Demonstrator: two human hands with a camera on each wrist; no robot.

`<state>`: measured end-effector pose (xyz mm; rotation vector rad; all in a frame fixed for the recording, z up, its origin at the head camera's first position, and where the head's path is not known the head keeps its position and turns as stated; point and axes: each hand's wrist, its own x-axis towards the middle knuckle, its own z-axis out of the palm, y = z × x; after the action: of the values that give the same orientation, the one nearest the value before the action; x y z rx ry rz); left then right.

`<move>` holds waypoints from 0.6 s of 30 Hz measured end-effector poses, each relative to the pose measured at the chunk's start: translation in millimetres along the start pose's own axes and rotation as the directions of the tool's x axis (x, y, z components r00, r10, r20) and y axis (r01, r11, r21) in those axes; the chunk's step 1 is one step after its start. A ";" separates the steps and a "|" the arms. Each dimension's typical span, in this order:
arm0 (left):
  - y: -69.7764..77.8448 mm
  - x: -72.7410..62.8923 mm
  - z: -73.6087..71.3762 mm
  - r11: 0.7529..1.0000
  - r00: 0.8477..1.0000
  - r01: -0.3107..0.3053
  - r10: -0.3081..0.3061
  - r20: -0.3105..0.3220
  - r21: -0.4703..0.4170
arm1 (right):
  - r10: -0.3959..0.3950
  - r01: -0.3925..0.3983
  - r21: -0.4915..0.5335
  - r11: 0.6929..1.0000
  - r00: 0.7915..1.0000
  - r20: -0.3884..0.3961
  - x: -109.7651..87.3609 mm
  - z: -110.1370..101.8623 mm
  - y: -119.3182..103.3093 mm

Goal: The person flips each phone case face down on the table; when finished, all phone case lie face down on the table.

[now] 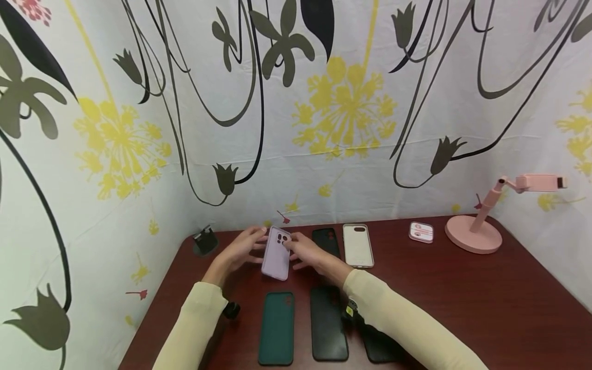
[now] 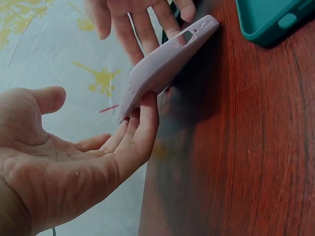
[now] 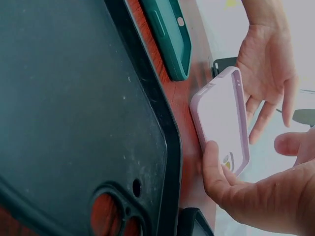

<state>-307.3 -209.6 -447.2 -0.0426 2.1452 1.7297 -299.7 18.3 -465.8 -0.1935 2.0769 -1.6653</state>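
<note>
A lavender phone case (image 1: 276,257) stands tilted above the back of the table between my two hands, its camera cutouts at the upper end. My left hand (image 1: 240,251) touches its left side; in the left wrist view the fingers (image 2: 149,115) reach under it, with the thumb apart. My right hand (image 1: 311,252) is at its right side. In the right wrist view, fingertips (image 3: 211,152) rest on the case's hollow inner side and the thumb stands off. Closer to me lie a teal phone case (image 1: 276,329) and a black phone case (image 1: 329,326).
Another dark case (image 1: 381,347) lies partly under my right arm. Behind my right hand are a black case (image 1: 326,240) and a white case (image 1: 358,245). A small white box (image 1: 421,232) and a pink stand (image 1: 474,234) are at the right, a dark holder (image 1: 205,240) far left.
</note>
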 end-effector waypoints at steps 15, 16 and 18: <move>7.3 -9.0 13.8 0.999 0.996 -0.037 0.040 0.074 -0.038 | -0.039 0.042 -0.071 0.997 0.998 0.038 -0.7 6.3 -3.4; 7.7 -9.1 14.8 0.998 0.996 -0.035 0.038 0.080 -0.046 | -0.040 0.042 -0.071 0.997 0.999 0.037 -1.0 6.7 -3.4; 8.2 -9.2 16.7 0.998 0.995 -0.041 0.045 0.093 -0.047 | -0.042 0.044 -0.070 0.997 0.999 0.035 -1.2 7.2 -2.8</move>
<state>-296.3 -193.9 -439.5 0.0720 2.0539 1.7681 -296.0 11.8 -463.9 -0.2894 2.1223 -1.6031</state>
